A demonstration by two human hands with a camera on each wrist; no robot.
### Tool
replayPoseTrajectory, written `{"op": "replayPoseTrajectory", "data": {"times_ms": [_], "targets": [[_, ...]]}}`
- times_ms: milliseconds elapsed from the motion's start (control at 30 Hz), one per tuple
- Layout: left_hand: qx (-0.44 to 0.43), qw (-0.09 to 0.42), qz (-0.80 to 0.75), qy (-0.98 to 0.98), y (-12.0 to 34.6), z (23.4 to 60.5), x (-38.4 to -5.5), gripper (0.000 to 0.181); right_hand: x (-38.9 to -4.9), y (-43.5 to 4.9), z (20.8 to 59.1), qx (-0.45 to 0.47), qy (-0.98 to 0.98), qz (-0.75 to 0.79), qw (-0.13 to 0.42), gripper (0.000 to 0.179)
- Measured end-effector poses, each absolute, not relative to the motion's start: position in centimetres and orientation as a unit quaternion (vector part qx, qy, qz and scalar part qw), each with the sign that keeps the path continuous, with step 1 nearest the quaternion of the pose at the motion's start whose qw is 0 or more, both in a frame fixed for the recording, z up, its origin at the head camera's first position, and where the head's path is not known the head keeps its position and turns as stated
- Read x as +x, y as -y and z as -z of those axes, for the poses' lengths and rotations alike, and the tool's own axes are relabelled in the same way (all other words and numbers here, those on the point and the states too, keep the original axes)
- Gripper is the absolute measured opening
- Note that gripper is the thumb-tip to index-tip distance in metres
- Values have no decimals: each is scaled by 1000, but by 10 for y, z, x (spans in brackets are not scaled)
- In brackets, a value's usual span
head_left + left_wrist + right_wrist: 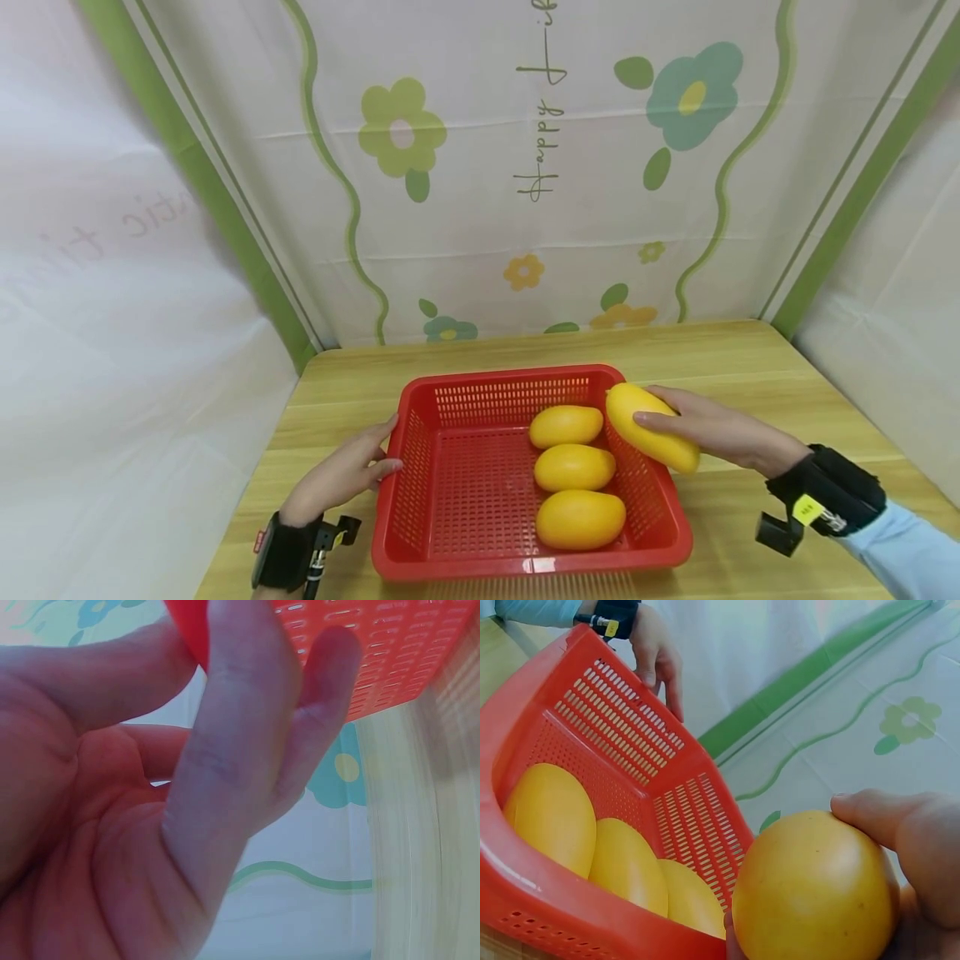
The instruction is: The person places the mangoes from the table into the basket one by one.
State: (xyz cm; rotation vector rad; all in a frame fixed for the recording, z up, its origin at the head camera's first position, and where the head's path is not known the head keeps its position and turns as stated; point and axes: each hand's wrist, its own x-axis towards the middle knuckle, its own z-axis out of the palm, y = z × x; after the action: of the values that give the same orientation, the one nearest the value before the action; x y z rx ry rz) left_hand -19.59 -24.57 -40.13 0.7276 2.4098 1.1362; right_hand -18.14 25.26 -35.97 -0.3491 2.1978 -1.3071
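My right hand (720, 427) grips a yellow mango (651, 427) over the right rim of a red plastic basket (480, 568). In the right wrist view, the held mango (814, 889) is large in front, with the thumb on its upper side. Three more mangoes lie in a column along the basket's right side: a far one (566, 425), a middle one (574, 467) and a near one (581, 520). At the left rim, my left hand (341, 471) holds the basket, thumb over the edge and fingers outside. The left wrist view shows the rim between thumb and fingers.
The basket stands on a light wooden table (720, 367). Behind it hangs a white cloth (465, 208) printed with flowers, and white cloth sides (135, 375) enclose the table left and right. Both wrists wear black bands with small cameras.
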Motion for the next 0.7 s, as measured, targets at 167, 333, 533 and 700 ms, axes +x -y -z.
{"op": "replayPoseTrajectory", "data": {"times_ms": [167, 333, 533, 700], "targets": [[257, 187, -401, -859, 245, 401, -196, 70, -183, -249, 360, -131, -821, 484, 273, 70], [256, 188, -403, -858, 245, 401, -195, 70, -184, -244, 359, -133, -816, 489, 277, 69], [259, 191, -411, -853, 246, 401, -195, 70, -187, -238, 360, -143, -812, 492, 279, 67], [257, 189, -410, -855, 246, 402, -195, 71, -191, -230, 363, -156, -806, 497, 281, 59]]}}
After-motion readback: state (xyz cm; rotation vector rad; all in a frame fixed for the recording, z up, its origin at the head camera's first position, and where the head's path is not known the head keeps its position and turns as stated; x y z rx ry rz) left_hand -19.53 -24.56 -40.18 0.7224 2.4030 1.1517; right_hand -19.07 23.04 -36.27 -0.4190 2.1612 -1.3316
